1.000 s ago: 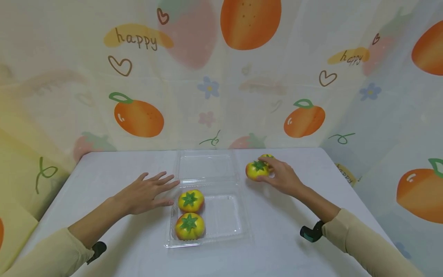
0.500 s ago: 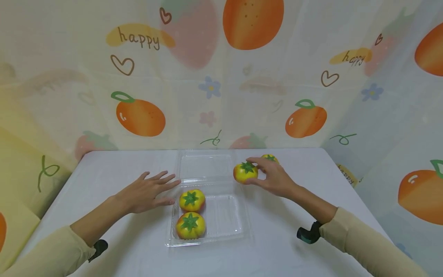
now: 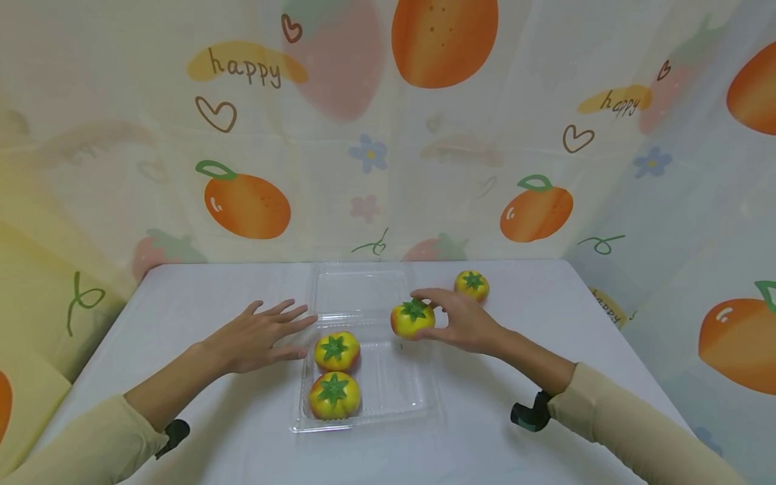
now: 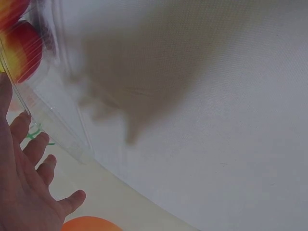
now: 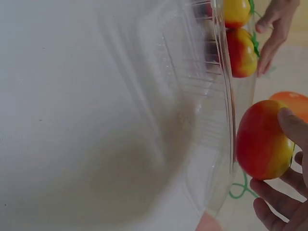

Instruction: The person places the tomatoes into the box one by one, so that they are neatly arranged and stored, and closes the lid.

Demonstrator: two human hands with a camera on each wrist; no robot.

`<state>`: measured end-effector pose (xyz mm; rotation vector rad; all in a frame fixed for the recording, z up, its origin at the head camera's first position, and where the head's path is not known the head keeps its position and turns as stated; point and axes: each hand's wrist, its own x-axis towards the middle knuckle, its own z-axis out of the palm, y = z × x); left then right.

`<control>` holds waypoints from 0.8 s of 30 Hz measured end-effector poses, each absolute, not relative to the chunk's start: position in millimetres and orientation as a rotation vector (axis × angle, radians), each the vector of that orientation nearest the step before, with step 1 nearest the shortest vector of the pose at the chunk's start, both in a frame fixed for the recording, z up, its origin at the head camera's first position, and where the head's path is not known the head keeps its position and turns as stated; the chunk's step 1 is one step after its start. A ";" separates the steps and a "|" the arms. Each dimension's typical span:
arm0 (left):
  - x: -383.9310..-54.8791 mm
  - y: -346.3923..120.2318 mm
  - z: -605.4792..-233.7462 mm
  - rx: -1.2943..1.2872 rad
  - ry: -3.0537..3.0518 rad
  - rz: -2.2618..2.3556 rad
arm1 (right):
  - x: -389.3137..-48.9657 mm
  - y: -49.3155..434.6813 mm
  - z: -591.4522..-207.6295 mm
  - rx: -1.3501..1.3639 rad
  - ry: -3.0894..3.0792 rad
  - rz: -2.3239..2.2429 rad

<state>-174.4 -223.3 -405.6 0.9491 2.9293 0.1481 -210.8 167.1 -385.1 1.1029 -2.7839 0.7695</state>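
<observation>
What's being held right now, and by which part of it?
The right hand grips a red-and-yellow fruit by its near and far sides; the left hand holds nothing.

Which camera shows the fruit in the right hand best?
The right wrist view: there the fruit looks biggest, and its red-and-yellow side shows plainly. The head view shows it smaller, with its green leafy top. The left wrist view doesn't show it.

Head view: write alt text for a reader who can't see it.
A right hand holds a yellow, green-capped, tomato-like fruit at the right side of an open clear clamshell box, whose left side holds two similar fruits. The open left hand is at the box's left edge; a fourth fruit sits on the white-covered table beyond the right hand.
</observation>
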 end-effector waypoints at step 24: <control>-173.5 -221.4 -403.7 0.931 2.917 0.155 | -203.1 149.4 -398.4 1.348 -2.861 0.561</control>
